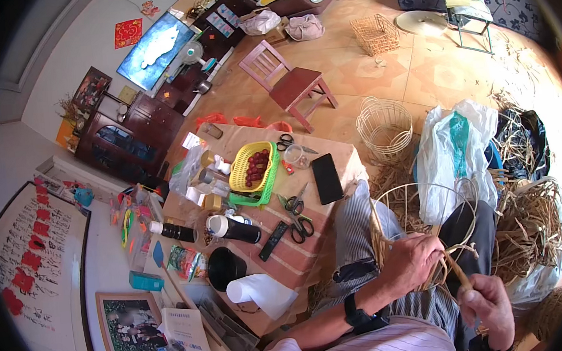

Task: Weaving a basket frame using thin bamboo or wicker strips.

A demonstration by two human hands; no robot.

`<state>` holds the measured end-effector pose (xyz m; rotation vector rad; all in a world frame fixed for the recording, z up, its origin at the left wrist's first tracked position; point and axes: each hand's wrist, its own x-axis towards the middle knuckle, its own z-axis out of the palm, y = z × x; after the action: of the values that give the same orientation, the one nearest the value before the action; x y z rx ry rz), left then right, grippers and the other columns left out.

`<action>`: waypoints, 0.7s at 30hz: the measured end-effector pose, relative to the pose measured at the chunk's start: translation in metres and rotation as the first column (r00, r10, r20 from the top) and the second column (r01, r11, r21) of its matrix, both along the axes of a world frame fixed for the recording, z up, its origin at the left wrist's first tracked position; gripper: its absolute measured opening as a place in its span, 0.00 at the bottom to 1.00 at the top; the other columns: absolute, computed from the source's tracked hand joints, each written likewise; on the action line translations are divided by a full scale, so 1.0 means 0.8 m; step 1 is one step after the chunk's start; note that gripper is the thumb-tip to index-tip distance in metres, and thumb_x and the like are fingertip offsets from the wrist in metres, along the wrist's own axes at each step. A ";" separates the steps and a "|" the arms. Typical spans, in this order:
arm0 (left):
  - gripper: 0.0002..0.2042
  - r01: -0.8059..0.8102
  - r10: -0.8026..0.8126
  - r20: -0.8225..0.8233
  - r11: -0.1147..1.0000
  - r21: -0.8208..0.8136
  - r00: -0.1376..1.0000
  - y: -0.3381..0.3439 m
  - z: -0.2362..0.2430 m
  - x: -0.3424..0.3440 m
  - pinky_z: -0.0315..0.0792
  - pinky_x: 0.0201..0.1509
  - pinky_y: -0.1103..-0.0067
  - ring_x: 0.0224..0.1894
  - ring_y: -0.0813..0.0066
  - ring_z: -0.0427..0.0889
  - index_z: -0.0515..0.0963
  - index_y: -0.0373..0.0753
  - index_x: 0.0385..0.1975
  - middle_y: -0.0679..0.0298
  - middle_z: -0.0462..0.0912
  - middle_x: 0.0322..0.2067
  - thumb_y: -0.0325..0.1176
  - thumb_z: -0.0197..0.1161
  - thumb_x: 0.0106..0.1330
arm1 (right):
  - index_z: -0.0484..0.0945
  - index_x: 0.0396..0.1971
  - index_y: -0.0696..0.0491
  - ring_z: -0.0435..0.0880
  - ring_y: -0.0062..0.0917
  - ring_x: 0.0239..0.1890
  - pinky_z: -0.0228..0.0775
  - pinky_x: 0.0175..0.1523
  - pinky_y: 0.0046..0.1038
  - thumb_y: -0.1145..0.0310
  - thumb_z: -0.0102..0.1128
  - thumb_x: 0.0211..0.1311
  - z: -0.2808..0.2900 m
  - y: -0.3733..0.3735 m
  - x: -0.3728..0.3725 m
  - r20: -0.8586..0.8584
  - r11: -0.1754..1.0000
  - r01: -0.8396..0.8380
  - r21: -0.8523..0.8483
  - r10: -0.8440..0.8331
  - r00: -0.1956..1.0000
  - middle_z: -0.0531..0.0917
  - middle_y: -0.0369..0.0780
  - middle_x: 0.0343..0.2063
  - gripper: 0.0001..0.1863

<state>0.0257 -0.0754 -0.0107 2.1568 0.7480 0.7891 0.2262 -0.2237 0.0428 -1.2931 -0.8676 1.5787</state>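
Observation:
In my lap lies a half-woven basket [379, 237] of pale straw, with a thin round hoop curving above it. My left hand [410, 262] is closed around the edge of the weave, a dark band on its wrist. To its right, my right hand [488, 303] pinches a twisted straw strand [459, 271] between thumb and fingers. This strand runs up to the weave beside my left hand's fingertips. Part of the basket is hidden behind my left hand.
At left, a table holds a black phone [327, 178], scissors [298, 223], a remote [273, 241] and a yellow basket [234, 172] of red fruit. Loose straw [526, 225] fills bags at right, near a white plastic bag [432, 163]. Ahead stand a wicker basket [385, 128] and a wooden chair [295, 88].

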 end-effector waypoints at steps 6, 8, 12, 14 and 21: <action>0.08 -0.057 0.054 -0.050 0.996 -0.071 0.997 0.003 -0.006 0.007 0.78 0.40 0.63 0.36 0.51 0.87 0.77 0.36 0.37 0.55 0.86 0.30 0.28 0.71 0.66 | 0.79 0.31 0.56 0.72 0.18 0.12 0.61 0.19 0.22 0.55 0.61 0.78 0.030 0.091 0.019 0.098 0.948 0.213 0.238 -0.241 0.965 0.76 0.34 0.13 0.19; 0.12 -0.111 0.101 -0.056 0.972 -0.207 0.993 -0.001 0.006 0.009 0.79 0.41 0.64 0.37 0.53 0.89 0.75 0.37 0.42 0.56 0.86 0.30 0.28 0.72 0.66 | 0.78 0.34 0.56 0.79 0.22 0.16 0.72 0.25 0.24 0.56 0.58 0.80 0.003 0.148 0.040 -0.131 0.934 0.243 0.261 -0.215 0.968 0.80 0.36 0.16 0.18; 0.12 -0.182 0.170 -0.069 0.951 -0.251 0.983 -0.004 0.009 0.009 0.80 0.41 0.63 0.39 0.56 0.90 0.74 0.37 0.43 0.56 0.86 0.31 0.28 0.72 0.67 | 0.79 0.38 0.58 0.88 0.27 0.25 0.83 0.37 0.28 0.58 0.56 0.81 -0.051 0.226 0.045 -0.127 0.953 0.265 0.144 -0.248 0.960 0.87 0.41 0.23 0.17; 0.11 -0.167 0.159 -0.055 0.958 -0.234 0.986 -0.003 0.003 0.009 0.80 0.41 0.63 0.38 0.55 0.90 0.75 0.37 0.42 0.55 0.86 0.31 0.28 0.71 0.67 | 0.80 0.42 0.60 0.92 0.31 0.34 0.87 0.46 0.32 0.59 0.54 0.82 -0.063 0.239 0.041 -0.143 0.993 0.101 0.054 -0.093 0.985 0.90 0.46 0.30 0.17; 0.06 -0.132 0.123 -0.072 0.984 -0.120 0.990 0.001 0.005 0.007 0.79 0.42 0.63 0.37 0.51 0.87 0.80 0.36 0.39 0.55 0.84 0.33 0.27 0.70 0.68 | 0.79 0.57 0.64 0.88 0.32 0.54 0.79 0.61 0.33 0.55 0.56 0.82 -0.061 0.217 0.023 0.056 0.964 0.152 0.220 -0.168 0.984 0.88 0.47 0.49 0.24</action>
<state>0.0316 -0.0746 -0.0065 2.0461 0.9520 0.7202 0.2443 -0.0505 -0.0059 -1.2396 -0.9283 1.2810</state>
